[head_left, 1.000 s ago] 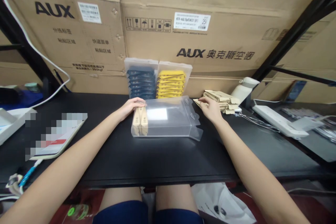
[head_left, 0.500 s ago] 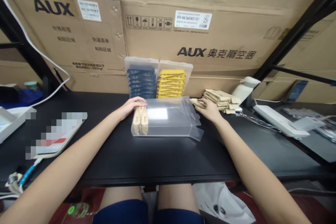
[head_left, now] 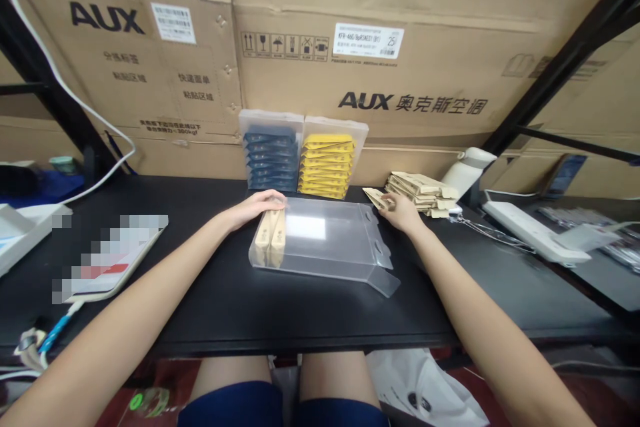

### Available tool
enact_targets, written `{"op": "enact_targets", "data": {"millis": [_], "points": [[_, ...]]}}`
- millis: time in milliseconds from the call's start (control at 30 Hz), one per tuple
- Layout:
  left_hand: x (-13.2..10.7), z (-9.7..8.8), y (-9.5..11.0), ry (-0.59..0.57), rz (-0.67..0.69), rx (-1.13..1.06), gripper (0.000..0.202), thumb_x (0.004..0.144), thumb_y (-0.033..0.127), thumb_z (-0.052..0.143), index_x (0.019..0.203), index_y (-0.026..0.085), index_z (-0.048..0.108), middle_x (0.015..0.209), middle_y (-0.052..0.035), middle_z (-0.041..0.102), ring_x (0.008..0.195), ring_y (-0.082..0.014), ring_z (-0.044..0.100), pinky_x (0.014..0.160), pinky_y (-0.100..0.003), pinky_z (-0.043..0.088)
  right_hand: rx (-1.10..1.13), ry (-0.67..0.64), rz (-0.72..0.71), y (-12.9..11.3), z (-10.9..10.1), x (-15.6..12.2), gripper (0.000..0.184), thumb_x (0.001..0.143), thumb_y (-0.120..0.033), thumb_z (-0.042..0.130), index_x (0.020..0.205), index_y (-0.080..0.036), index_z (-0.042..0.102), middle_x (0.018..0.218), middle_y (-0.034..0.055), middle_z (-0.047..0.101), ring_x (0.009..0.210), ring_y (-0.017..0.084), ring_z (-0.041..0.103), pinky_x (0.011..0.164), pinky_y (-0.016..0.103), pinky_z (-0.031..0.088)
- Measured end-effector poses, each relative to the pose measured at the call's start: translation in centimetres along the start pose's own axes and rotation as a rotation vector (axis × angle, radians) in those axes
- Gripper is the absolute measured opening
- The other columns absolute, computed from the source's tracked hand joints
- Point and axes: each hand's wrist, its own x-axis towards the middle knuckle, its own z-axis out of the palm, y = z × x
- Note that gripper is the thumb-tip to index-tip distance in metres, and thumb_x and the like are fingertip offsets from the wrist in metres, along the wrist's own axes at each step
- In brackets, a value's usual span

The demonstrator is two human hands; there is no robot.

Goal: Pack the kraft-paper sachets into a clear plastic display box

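Here, a clear box (head_left: 335, 250) lies on the black table (head_left: 300, 317), two tan packets (head_left: 277, 229) inside its left end (the flaps (head_left: 386, 281) stick out rightward). The left hand (head_left: 256, 207), fingers curled, grips its far left corner. The right hand (head_left: 400, 213), nearly closed, pinches another tan packet (head_left: 374, 197) beside a packet stack (head_left: 423, 185). Behind stand cased blue packets (head_left: 271, 157) and yellow packets (head_left: 327, 159).

Workspace: black desk (head_left: 310, 317), cardboard backdrop (head_left: 425, 77)

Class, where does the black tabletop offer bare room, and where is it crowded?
Bare: in front of the clear box, between left forearm and right forearm; between phone and left forearm; in front of the white strip, beside right forearm. Crowded: around right hand, packet stack and bottle.
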Motion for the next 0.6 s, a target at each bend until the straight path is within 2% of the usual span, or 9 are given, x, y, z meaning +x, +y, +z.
{"op": "enact_targets", "data": {"millis": [167,400,600], "points": [[-0.19,0.25,0.22,-0.001,0.003,0.025,0.036,0.070,0.045,0.069,0.097,0.021,0.066,0.098,-0.0024,0.065,0.099,-0.0251,0.057,0.087,-0.034,0.040,0.037,0.028,0.007,0.35,0.37,0.22,0.037,0.065,-0.015,0.070,0.102,-0.011,0.066,0.107,0.0182,0.068,0.103,0.034,0.063,0.089,0.044,0.048],[0.05,0.14,-0.18,0.018,-0.010,0.031,0.036,0.070,0.045,0.069,0.098,0.022,0.067,0.102,-0.0023,0.066,0.102,-0.0249,0.058,0.089,-0.034,0.040,0.123,0.101,-0.019,0.55,0.29,0.27,0.034,0.064,-0.019,0.070,0.097,-0.015,0.064,0.102,0.0150,0.069,0.099,0.035,0.064,0.087,0.048,0.049],[0.54,0.28,-0.67,0.141,0.018,0.036,0.030,0.069,0.040,0.068,0.092,0.020,0.068,0.099,-0.0032,0.067,0.100,-0.0243,0.059,0.088,-0.034,0.042,0.272,0.255,-0.047,0.24,-0.28,0.09,0.039,0.069,-0.031,0.066,0.104,-0.015,0.063,0.111,0.0136,0.066,0.106,0.031,0.061,0.094,0.048,0.045]]}}
